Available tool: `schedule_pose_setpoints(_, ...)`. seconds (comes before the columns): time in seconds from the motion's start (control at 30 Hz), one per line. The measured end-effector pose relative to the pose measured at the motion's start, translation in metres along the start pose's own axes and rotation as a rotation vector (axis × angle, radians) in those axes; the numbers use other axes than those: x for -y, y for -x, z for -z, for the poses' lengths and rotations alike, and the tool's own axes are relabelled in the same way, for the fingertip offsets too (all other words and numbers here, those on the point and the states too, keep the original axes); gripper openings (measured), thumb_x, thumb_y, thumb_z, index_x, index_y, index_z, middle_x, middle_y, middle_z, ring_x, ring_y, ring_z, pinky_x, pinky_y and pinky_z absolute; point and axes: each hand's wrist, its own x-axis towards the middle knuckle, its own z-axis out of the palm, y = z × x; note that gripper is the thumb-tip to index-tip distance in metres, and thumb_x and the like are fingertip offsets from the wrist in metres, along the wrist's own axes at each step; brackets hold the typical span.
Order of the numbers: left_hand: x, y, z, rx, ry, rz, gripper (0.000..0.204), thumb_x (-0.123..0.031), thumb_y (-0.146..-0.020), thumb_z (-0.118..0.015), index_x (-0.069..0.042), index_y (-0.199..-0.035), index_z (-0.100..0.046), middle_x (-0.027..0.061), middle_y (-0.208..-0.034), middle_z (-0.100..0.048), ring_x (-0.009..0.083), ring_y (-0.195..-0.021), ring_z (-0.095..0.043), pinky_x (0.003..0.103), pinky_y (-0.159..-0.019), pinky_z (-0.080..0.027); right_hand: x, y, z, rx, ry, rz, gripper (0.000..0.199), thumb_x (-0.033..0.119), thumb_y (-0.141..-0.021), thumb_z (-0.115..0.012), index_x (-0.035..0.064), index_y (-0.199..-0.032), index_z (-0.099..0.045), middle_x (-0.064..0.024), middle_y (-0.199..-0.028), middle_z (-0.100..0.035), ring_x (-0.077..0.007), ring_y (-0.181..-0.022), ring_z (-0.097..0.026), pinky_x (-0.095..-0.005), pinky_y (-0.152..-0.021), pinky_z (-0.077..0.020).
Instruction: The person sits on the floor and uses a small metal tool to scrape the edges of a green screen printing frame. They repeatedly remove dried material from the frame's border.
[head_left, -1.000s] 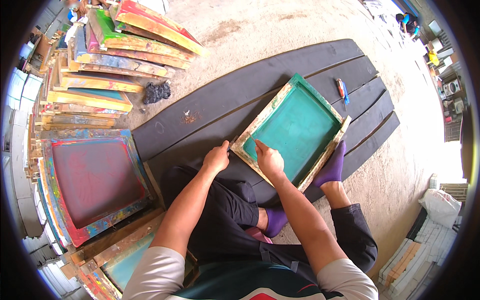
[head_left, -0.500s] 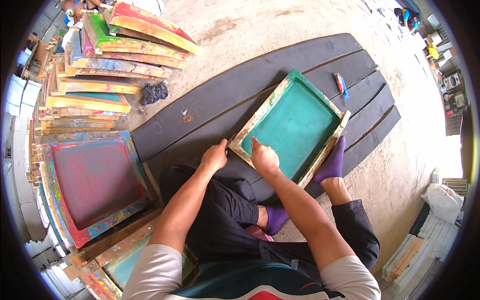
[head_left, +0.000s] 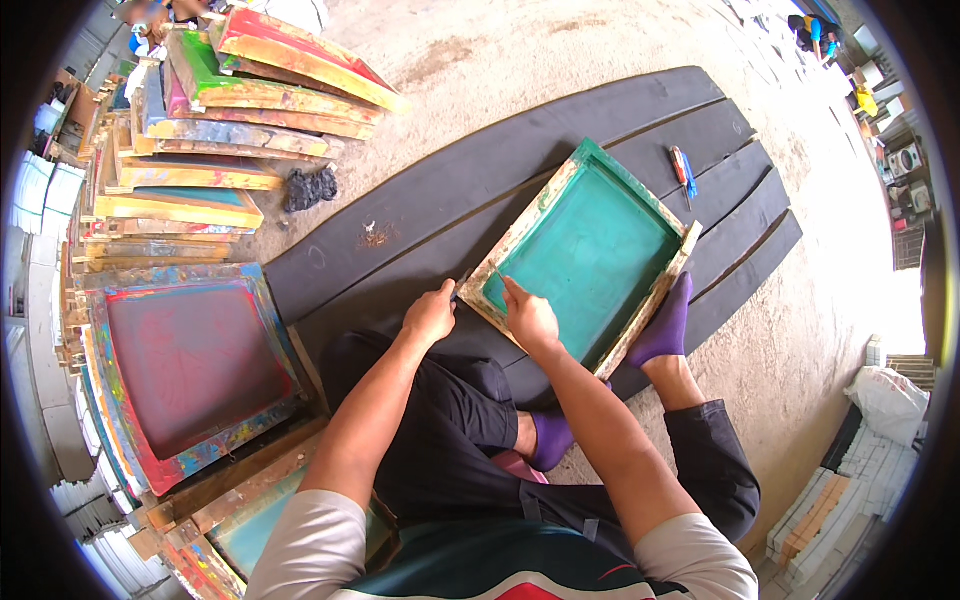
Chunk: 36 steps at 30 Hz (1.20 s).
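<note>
A wooden screen-printing frame (head_left: 650, 200) with green mesh (head_left: 595, 265) lies tilted across dark padded strips in front of me. At its near left corner, my left hand (head_left: 431, 316) is closed around a thin dark tool (head_left: 460, 287), most of it hidden by the fingers. My right hand (head_left: 532, 318) reaches over the frame's near left side with curled fingers, its index fingertip at the mesh's inner edge. Whatever it pinches there is too small to make out. My purple-socked foot (head_left: 662, 325) rests against the frame's right side.
Dark padded strips (head_left: 400, 200) lie on the floor, with a red-and-blue screwdriver (head_left: 683, 172) on them. At left are stacked frames (head_left: 290, 105), a crumpled black lump (head_left: 310, 188) and a frame with greyish-red mesh (head_left: 195, 360). A white sack (head_left: 890, 405) sits at right.
</note>
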Motion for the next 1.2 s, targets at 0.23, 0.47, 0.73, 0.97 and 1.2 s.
schedule_pose_setpoints(0.23, -0.004, -0.004, 0.001, -0.018, 0.003, -0.024, 0.036, -0.018, -0.100, -0.059, -0.004, -0.132, -0.051, 0.0272, -0.101, -0.073, 0.0469, -0.097, -0.070, 0.059, -0.082, -0.055, -0.030, -0.015, -0.005, -0.049, -0.241, 0.123, 0.036, 0.030, -0.103, -0.059, 0.0153, -0.134, -0.070, -0.0250, -0.119, -0.073, -0.0468, -0.108, -0.069, -0.0496, -0.096, -0.0553)
schedule_pose_setpoints(0.47, 0.001, 0.000, -0.002, -0.021, 0.010, -0.023, 0.034, -0.017, -0.099, -0.060, -0.005, -0.130, -0.051, 0.0276, -0.097, -0.073, 0.0475, -0.094, -0.071, 0.059, -0.079, -0.055, 0.001, 0.001, 0.017, 0.050, 0.081, 0.018, 0.036, 0.029, -0.103, -0.061, 0.0113, -0.133, -0.070, -0.0252, -0.122, -0.072, -0.0408, -0.119, -0.067, -0.0440, -0.102, -0.0521)
schedule_pose_setpoints(0.73, 0.002, -0.005, -0.006, -0.035, 0.006, -0.053, 0.034, -0.017, -0.099, -0.060, -0.005, -0.129, -0.051, 0.0274, -0.096, -0.073, 0.0480, -0.093, -0.071, 0.060, -0.079, -0.055, -0.049, -0.030, 0.001, 0.083, -0.331, 0.017, 0.038, 0.031, -0.103, -0.063, 0.0106, -0.135, -0.070, -0.0197, -0.115, -0.077, -0.0358, -0.105, -0.075, -0.0425, -0.091, -0.0571)
schedule_pose_setpoints(0.97, -0.003, -0.004, 0.000, -0.021, 0.015, -0.036, 0.034, -0.018, -0.099, -0.060, -0.004, -0.129, -0.051, 0.0279, -0.098, -0.073, 0.0476, -0.094, -0.071, 0.059, -0.081, -0.055, -0.033, -0.021, 0.017, 0.062, -0.260, 0.079, 0.037, 0.031, -0.103, -0.064, 0.0134, -0.136, -0.070, -0.0192, -0.111, -0.077, -0.0359, -0.101, -0.076, -0.0425, -0.087, -0.0582)
schedule_pose_setpoints(1.2, 0.003, -0.004, -0.005, -0.031, 0.008, -0.028, 0.033, -0.019, -0.100, -0.059, -0.005, -0.129, -0.052, 0.0278, -0.099, -0.073, 0.0473, -0.095, -0.071, 0.060, -0.081, -0.055, -0.041, -0.017, 0.001, -0.048, -0.104, 0.210, 0.037, 0.031, -0.103, -0.063, 0.0153, -0.136, -0.070, -0.0218, -0.118, -0.074, -0.0402, -0.112, -0.071, -0.0442, -0.097, -0.0558)
